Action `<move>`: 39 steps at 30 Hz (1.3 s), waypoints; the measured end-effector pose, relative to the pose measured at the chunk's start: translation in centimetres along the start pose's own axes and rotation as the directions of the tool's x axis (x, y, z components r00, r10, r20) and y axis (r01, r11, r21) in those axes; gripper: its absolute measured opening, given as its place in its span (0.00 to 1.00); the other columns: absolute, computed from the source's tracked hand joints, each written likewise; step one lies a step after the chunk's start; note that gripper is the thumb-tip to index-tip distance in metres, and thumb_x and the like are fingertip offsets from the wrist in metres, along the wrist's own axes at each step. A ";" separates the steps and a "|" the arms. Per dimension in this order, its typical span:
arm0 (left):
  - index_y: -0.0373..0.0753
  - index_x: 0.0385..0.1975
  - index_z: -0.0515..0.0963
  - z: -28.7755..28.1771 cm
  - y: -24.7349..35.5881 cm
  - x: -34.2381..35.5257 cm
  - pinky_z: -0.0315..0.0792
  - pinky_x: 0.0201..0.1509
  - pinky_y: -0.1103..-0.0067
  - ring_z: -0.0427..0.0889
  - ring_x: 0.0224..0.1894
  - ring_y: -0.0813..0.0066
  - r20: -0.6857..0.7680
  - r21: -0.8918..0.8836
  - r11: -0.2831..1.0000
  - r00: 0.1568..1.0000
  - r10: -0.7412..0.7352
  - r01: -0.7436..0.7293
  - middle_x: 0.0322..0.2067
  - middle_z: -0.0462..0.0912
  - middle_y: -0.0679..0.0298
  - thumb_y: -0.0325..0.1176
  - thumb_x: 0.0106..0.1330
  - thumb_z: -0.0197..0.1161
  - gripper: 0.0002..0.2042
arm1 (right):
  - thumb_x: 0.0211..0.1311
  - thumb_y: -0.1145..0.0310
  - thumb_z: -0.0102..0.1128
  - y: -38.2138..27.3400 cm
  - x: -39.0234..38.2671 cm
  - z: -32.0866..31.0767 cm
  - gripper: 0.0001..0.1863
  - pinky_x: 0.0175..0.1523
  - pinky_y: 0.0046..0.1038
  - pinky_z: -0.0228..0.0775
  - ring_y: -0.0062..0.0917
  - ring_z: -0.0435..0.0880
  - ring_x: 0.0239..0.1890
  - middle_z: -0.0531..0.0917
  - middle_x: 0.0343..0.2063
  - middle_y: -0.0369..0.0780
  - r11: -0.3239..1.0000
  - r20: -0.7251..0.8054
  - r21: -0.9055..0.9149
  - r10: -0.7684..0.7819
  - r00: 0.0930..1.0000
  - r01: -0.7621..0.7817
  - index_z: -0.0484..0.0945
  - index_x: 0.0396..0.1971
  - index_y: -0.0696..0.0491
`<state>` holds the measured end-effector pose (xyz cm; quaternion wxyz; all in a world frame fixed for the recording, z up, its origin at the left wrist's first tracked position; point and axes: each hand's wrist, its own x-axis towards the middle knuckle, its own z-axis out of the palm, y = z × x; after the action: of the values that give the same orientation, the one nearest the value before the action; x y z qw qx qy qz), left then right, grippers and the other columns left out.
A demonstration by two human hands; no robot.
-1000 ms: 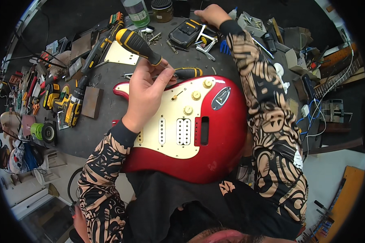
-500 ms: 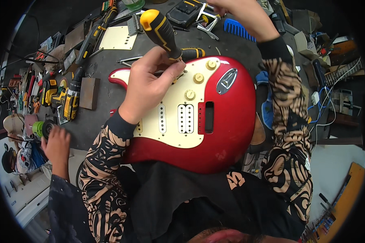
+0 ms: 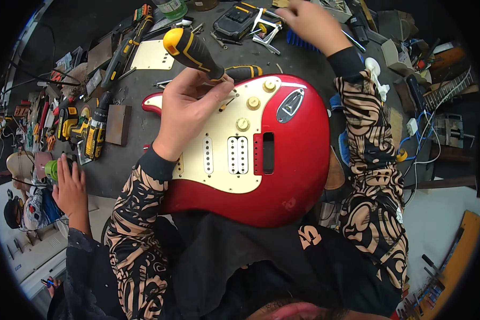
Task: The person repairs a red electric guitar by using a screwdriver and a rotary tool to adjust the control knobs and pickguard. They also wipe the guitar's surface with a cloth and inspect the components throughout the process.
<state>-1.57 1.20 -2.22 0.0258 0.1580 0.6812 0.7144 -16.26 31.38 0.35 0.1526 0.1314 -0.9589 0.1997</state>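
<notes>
A red electric guitar body [image 3: 298, 176] lies in front of me with a cream pickguard [image 3: 221, 178], white pickups and several cream knobs [image 3: 242, 124]. My left hand [image 3: 189, 109] rests over the pickguard's upper part, its fingers closed around the lower end of a yellow-and-black screwdriver [image 3: 197, 53]. The handle leans to the left; the tip is hidden by the fingers or too small to see. My right hand [image 3: 317, 26] is beyond the guitar at the top edge, beside a blue comb [image 3: 298, 42] and a white metal frame [image 3: 266, 37]. Its fingertips are blurred.
Another yellow-and-black screwdriver [image 3: 244, 71] lies just beyond the guitar. A cordless drill [image 3: 93, 140] and a cream plate [image 3: 153, 55] lie to the left. Another person's hand [image 3: 72, 192] is beside a green round object [image 3: 50, 169]. Cables [image 3: 424, 141] and a guitar neck [image 3: 449, 92] are at right.
The guitar, my left hand and the screwdriver appear slightly further left. My right hand has come a little nearer, over the comb. The other person's fingers have stretched out.
</notes>
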 end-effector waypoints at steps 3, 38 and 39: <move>0.30 0.51 0.80 0.4 0.1 0.2 0.86 0.57 0.75 0.90 0.49 0.72 0.032 0.018 1.000 1.000 -0.001 0.001 0.48 0.89 0.56 0.16 0.73 0.69 0.11 | 0.70 0.55 0.67 -1.7 -1.3 1.7 0.16 0.50 0.49 0.82 0.50 0.91 0.45 0.90 0.40 0.51 0.999 0.028 -0.020 -0.038 0.999 0.039 0.84 0.43 0.54; 0.31 0.71 0.74 1.0 0.1 0.1 0.83 0.56 0.81 0.89 0.50 0.79 0.132 0.357 0.920 0.984 0.121 -0.161 0.46 0.89 0.62 0.15 0.75 0.64 0.25 | 0.74 0.71 0.64 -7.0 -8.8 -4.7 0.07 0.50 0.38 0.78 0.43 0.86 0.43 0.85 0.39 0.45 0.847 0.501 0.448 -0.504 0.704 0.287 0.81 0.47 0.55; 0.31 0.71 0.74 1.0 0.0 0.1 0.83 0.56 0.81 0.89 0.50 0.79 0.135 0.359 0.919 0.983 0.121 -0.162 0.46 0.89 0.62 0.15 0.75 0.64 0.25 | 0.74 0.71 0.63 -7.6 -8.8 -5.5 0.06 0.52 0.37 0.78 0.41 0.87 0.45 0.85 0.41 0.44 0.874 0.543 0.410 -0.463 0.701 0.260 0.83 0.46 0.54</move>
<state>-1.41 2.20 -2.17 -0.0187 0.2481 0.7875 0.5638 -4.50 28.65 4.71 -0.1598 0.3995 -0.8660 0.2546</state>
